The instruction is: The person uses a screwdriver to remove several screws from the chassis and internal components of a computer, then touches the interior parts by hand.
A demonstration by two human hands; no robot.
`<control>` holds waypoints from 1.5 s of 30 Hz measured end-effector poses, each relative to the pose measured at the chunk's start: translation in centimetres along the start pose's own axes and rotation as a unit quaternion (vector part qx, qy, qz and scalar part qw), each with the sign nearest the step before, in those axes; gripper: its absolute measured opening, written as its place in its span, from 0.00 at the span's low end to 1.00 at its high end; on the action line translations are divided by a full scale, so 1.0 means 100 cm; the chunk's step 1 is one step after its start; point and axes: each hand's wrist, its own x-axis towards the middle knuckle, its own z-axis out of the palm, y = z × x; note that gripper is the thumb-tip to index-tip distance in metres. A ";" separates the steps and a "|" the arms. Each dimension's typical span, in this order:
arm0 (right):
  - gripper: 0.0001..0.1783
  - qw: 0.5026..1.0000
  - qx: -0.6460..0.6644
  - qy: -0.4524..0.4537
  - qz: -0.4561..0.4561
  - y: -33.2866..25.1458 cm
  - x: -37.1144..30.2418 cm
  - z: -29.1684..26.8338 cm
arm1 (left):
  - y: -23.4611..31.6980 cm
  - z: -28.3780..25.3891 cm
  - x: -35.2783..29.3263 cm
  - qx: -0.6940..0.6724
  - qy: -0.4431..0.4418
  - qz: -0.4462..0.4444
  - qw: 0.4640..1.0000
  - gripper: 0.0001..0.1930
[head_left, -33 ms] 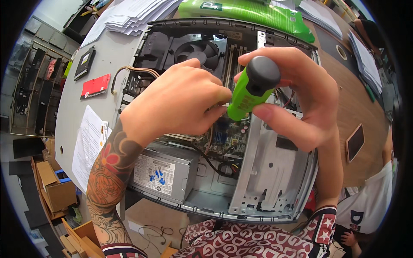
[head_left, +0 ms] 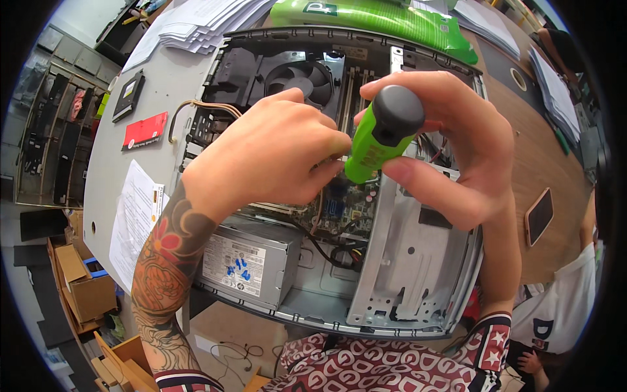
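An opened desktop computer case (head_left: 313, 319) lies in front of me on the table. My right hand (head_left: 470, 144) grips a screwdriver (head_left: 379, 140) with a green handle and black end cap, held nearly upright over the motherboard (head_left: 336, 209). The screwdriver's shaft and tip are hidden beneath the handle. Beside it, my left hand (head_left: 274, 150) is closed, thumb and forefinger brought together next to the handle's lower end; what they pinch, if anything, does not show. Beyond my left hand sits a black cooling fan (head_left: 300, 83). The silver power supply (head_left: 245, 261) fills the case's near left corner.
To the left lie a black drive (head_left: 128, 96), a red packet (head_left: 145, 130) and a printed sheet (head_left: 134, 222). Paper stacks (head_left: 196, 29) and a green package (head_left: 379, 26) line the far side. A phone (head_left: 539, 217) rests at right, near another person's white clothing (head_left: 555, 307).
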 end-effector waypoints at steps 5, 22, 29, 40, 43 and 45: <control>0.30 1.000 -0.010 -0.005 -0.011 0.003 0.000 0.001 | 0.000 0.002 0.001 -0.003 0.002 -0.004 1.000 0.05; 0.34 0.998 -0.039 0.038 0.012 0.001 -0.003 0.003 | 0.001 0.003 0.002 -0.014 -0.005 -0.027 1.000 0.05; 0.35 0.998 -0.028 0.047 -0.010 0.001 -0.002 0.002 | 0.002 0.002 0.003 -0.008 -0.012 -0.032 0.999 0.04; 0.34 0.997 -0.049 0.007 -0.053 0.004 -0.001 -0.003 | 0.000 0.005 0.003 -0.020 0.014 -0.018 1.000 0.03; 0.32 0.997 -0.042 -0.011 -0.071 0.004 0.002 -0.002 | 0.001 0.004 0.002 -0.027 0.017 -0.022 0.999 0.03; 0.31 0.996 -0.033 -0.017 -0.081 0.005 0.003 -0.001 | 0.002 0.002 0.002 -0.043 0.019 -0.029 0.998 0.03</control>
